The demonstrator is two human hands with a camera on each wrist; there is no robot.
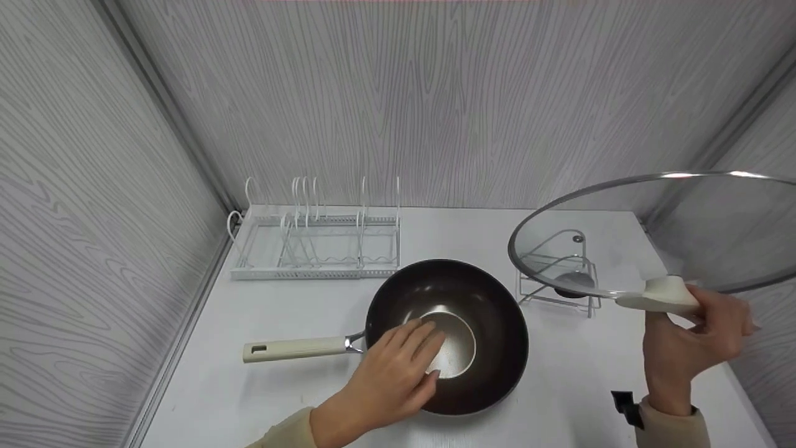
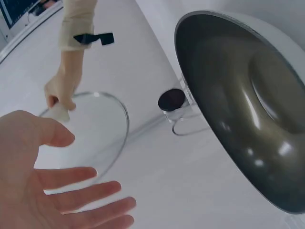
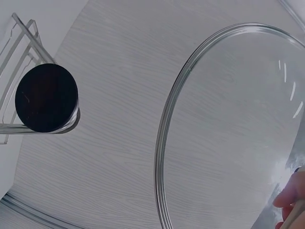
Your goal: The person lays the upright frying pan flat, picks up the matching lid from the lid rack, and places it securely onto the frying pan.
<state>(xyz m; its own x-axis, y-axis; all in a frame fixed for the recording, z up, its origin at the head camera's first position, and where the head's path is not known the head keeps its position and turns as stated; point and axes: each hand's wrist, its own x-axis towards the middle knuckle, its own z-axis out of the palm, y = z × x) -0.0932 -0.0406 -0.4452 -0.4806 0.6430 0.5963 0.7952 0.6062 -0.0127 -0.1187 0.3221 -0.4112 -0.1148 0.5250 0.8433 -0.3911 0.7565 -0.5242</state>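
Note:
A dark-coated wok (image 1: 497, 330) with a cream handle (image 1: 295, 350) sits on the white table, its handle pointing left. Over the wok's near left part hovers my left hand (image 1: 388, 376), fingers spread and relaxed; the left wrist view shows this hand (image 2: 62, 176) holding nothing, apart from the wok (image 2: 224, 81). To the right, my right hand (image 1: 696, 342) grips the cream knob (image 1: 662, 295) of a clear glass lid (image 1: 622, 180) with a metal rim. The lid is raised and tilted above the table's right side. In the right wrist view the lid (image 3: 224, 124) fills the right half.
A white wire rack (image 1: 317, 272) with upright loops stands at the back left. Behind the lid, a small wire rack (image 1: 587, 305) holds a dark-topped round jar (image 3: 46, 98). Grey wood-grain panels (image 1: 398, 93) enclose the table (image 1: 298, 404) at back and sides.

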